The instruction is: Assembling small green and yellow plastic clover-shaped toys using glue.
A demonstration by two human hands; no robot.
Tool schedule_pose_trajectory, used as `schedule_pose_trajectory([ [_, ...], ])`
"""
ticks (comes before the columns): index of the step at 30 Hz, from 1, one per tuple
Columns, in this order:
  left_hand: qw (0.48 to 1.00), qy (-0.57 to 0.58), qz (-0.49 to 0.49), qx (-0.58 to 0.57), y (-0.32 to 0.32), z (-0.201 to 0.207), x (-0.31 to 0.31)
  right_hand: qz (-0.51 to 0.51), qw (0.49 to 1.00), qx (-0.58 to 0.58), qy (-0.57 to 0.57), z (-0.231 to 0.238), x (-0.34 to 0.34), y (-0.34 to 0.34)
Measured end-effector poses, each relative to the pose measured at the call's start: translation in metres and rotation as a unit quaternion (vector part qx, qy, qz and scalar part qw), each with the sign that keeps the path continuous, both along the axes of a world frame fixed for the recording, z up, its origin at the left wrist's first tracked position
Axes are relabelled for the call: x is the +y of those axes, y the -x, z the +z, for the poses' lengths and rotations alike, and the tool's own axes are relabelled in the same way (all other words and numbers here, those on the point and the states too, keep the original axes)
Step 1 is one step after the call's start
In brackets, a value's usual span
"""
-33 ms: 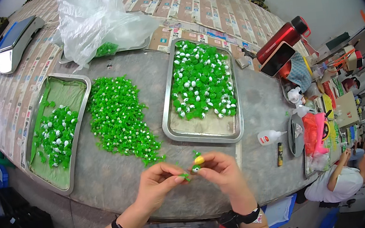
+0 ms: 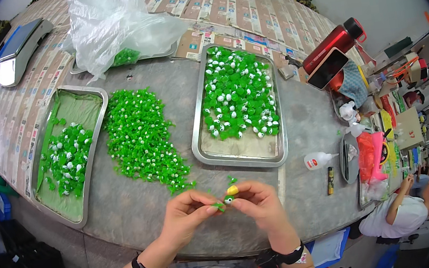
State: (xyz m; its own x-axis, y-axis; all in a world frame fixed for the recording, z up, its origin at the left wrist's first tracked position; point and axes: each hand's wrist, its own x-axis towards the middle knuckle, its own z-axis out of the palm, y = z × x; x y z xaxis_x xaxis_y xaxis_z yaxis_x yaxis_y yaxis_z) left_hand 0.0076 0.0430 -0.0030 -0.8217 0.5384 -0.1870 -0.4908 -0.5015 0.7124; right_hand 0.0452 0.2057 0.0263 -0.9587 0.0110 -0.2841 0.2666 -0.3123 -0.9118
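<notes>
My left hand [image 2: 184,217] pinches a small green plastic piece [image 2: 218,207] between thumb and forefinger. Close beside it, my right hand [image 2: 258,205] grips a small green bead with a white eye [image 2: 229,199]; whether the two pieces touch, I cannot tell. A yellow cover [image 2: 232,190] sits on a right fingertip. Just beyond my hands lies another loose green piece [image 2: 232,179]. Up to the left, a big heap of small green pieces [image 2: 142,137] spreads over the grey tabletop.
Green-and-white eyed pieces fill a metal tray [image 2: 239,159] ahead and a second tray [image 2: 90,189] at left. Rightward are a white glue bottle [image 2: 318,160], a marker-like tube [image 2: 330,181], a phone [image 2: 327,68] and a red flask [image 2: 329,45]. A person [image 2: 395,213] sits far right.
The two pieces in my fingers are very slightly closer together. Otherwise the scene looks the same.
</notes>
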Motion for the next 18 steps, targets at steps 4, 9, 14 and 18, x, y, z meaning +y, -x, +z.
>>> schedule_pose_trajectory([
  [4, 1.000, -0.008, -0.003, -0.005, 0.0008, 0.0019, 0.0004, -0.021, 1.000, 0.020, -0.004, 0.0026, -0.0072, -0.0058],
  [9, 0.999, -0.011, 0.016, -0.030, -0.0006, -0.0004, -0.0003, 0.013, 0.996, -0.002, -0.088, 0.0004, -0.0046, -0.0097],
  [14, 0.999, 0.019, 0.021, -0.028, -0.0015, -0.0004, 0.0003, -0.019, 0.993, 0.086, -0.076, 0.0033, -0.0037, -0.0076],
  [18, 0.999, 0.030, 0.018, -0.016, -0.0014, -0.0002, 0.0007, -0.025, 0.996, 0.065, -0.054, 0.0053, -0.0078, -0.0070],
])
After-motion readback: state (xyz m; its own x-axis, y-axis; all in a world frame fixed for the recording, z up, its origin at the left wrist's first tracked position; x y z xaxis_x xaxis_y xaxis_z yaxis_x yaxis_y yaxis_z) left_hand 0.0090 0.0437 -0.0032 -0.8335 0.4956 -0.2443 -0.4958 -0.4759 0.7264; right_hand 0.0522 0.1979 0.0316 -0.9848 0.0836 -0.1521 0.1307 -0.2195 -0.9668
